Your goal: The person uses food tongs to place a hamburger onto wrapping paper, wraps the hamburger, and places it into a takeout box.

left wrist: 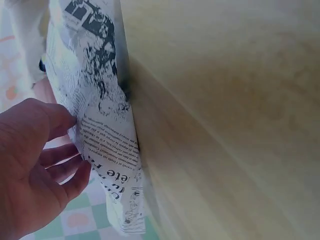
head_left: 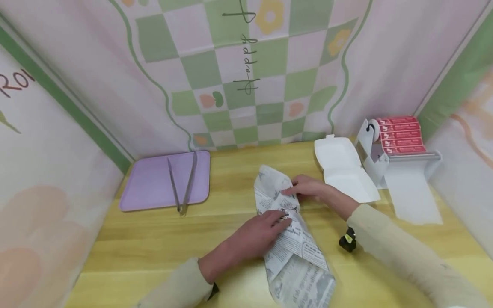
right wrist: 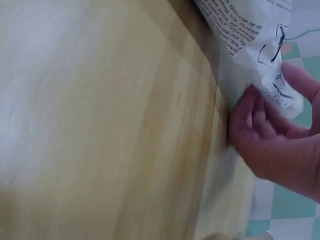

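Observation:
A long wrap of newspaper-print paper [head_left: 298,233] lies folded over on itself on the wooden table, its far end narrow and its near end loose. My left hand [head_left: 259,233] rests on its middle from the left side, and in the left wrist view the thumb and fingertips touch the printed paper [left wrist: 107,135]. At the far right edge, my right hand [head_left: 308,187] pinches the paper, thumb on one side and curled fingers [right wrist: 245,112] on the other. Whatever is inside the wrap is hidden.
Metal tongs [head_left: 188,184] lie on a purple tray [head_left: 148,184] at the back left. An opened white foam box [head_left: 343,167] is at the back right, beside a dispenser [head_left: 379,164] with a roll of red labels [head_left: 402,134]. A patterned curtain [head_left: 250,85] hangs behind the table.

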The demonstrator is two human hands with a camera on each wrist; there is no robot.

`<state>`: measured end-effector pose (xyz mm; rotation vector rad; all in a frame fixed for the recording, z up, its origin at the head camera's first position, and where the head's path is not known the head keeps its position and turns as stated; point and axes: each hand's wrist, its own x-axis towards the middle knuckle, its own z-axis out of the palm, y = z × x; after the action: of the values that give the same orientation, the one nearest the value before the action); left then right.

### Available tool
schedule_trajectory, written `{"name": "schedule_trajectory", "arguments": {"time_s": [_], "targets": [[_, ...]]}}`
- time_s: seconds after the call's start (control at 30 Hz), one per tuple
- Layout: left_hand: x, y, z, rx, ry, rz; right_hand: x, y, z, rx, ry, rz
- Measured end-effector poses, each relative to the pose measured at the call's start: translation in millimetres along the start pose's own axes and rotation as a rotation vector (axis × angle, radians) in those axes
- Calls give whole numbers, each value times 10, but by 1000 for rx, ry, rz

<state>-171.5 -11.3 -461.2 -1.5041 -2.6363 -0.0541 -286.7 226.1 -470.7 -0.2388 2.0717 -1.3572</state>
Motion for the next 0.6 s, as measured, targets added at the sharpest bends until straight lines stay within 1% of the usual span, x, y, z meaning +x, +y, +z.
{"name": "schedule_trajectory", "arguments": {"time_s": [0.1, 0.2, 0.23, 0.3, 0.4, 0.5, 0.53, 0.6], "targets": [[8, -3, -14, 9, -53, 3, 50, 42, 3, 124, -82, 3], [37, -6, -42, 7, -99, -1, 108, 13, -17, 243, -142, -2], [44, -8, -48, 3, -113, -2, 150, -11, -24, 261, -147, -4], [51, -12, -50, -2, -129, -4, 259, -80, -46, 249, -147, -16], [55, -7, -43, 8, -121, 11, 471, -199, -95, 97, -105, -43], [54, 24, -15, 51, -102, 51, 674, -304, -129, -107, -56, -70], [51, 38, -1, 67, -98, 64, 721, -331, -136, -176, -42, -78], [44, 67, 19, 87, -101, 77, 783, -381, -138, -321, -34, -122]]}}
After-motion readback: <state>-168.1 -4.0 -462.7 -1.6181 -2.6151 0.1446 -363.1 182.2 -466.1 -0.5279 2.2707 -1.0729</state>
